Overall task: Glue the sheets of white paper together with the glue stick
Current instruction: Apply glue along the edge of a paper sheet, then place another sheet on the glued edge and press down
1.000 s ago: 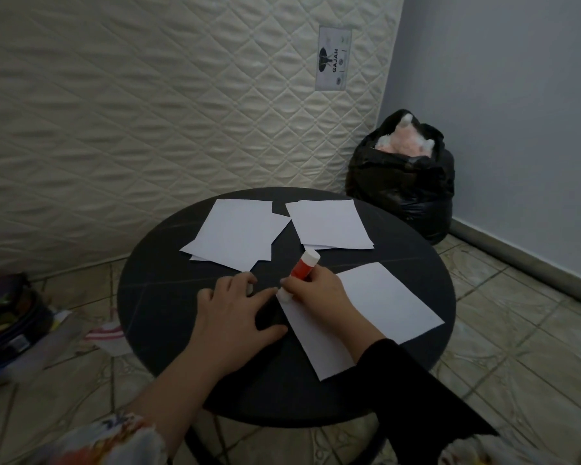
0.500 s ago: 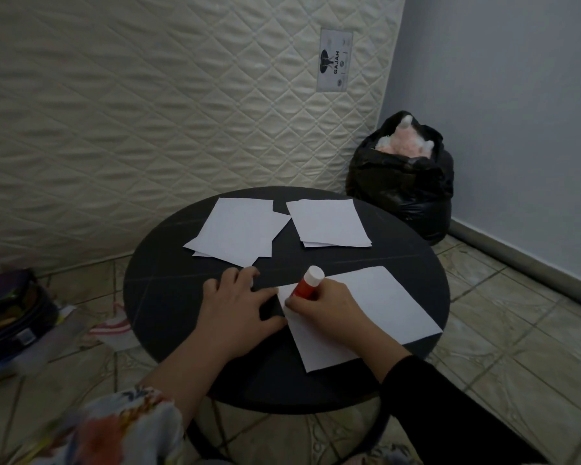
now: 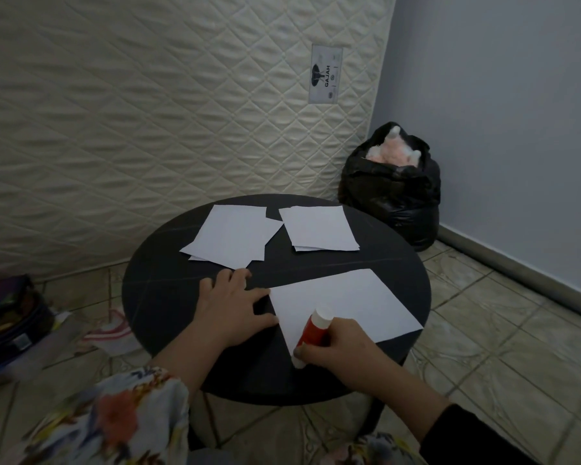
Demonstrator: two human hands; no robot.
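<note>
One white sheet [image 3: 346, 303] lies on the near right part of the round black table [image 3: 161, 297]. My right hand [image 3: 342, 347] grips a red glue stick [image 3: 314, 330] with a white end, tilted, its lower tip pressed at the sheet's near left corner. My left hand [image 3: 230, 308] rests flat with fingers spread, its thumb and forefinger at the sheet's left edge. Two small stacks of white paper lie farther back: a left stack [image 3: 235, 236] and a right stack [image 3: 317, 228].
A quilted mattress [image 3: 148, 112] stands upright behind the table. In the corner to the right sits a black bag [image 3: 393, 193] stuffed with something pink. Bags and clutter [image 3: 10, 317] are on the tiled floor at left.
My right hand has drawn the glue stick down the sheet's left edge, from the far left corner to the near left corner. The left hand stayed at the edge.
</note>
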